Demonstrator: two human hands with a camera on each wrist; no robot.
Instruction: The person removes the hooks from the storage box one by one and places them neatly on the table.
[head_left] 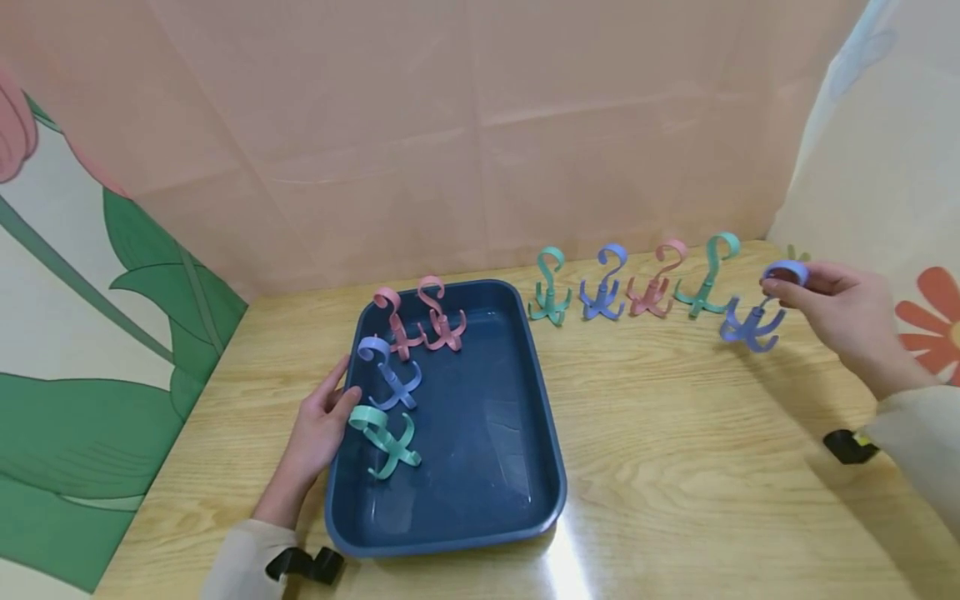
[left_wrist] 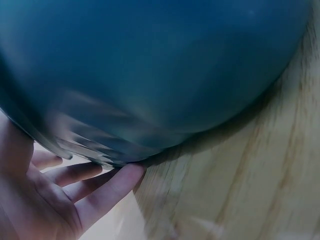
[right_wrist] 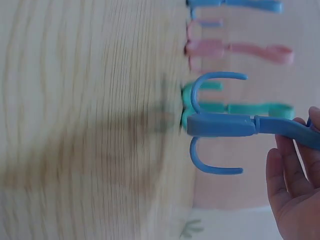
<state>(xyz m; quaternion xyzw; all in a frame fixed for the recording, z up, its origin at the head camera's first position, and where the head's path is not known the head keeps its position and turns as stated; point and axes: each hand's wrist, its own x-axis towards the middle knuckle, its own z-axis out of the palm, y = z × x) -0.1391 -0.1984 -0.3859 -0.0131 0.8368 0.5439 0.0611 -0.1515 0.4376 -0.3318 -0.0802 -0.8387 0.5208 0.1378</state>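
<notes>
Table [head_left: 637, 450]: one tray [head_left: 550, 417] stood on it, the left hand [head_left: 318, 429] at its 9 o'clock rim. Inside, read from tray centre: two hooks [head_left: 444, 333] sat between 11 and 12 o'clock, a third hook [head_left: 397, 387] at 10, a fourth hook [head_left: 393, 448] toward 8. Off the tray's 1-to-2 o'clock side, four further hooks [head_left: 551, 308] stood in a row. Beyond the row's 3 o'clock end, the right hand [head_left: 843, 312] held a ninth hook [head_left: 750, 331]. Behind, at 12 o'clock: the backdrop [head_left: 480, 150].

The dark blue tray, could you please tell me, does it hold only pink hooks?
No, a green hook and a blue hook are in the tray too.
</notes>
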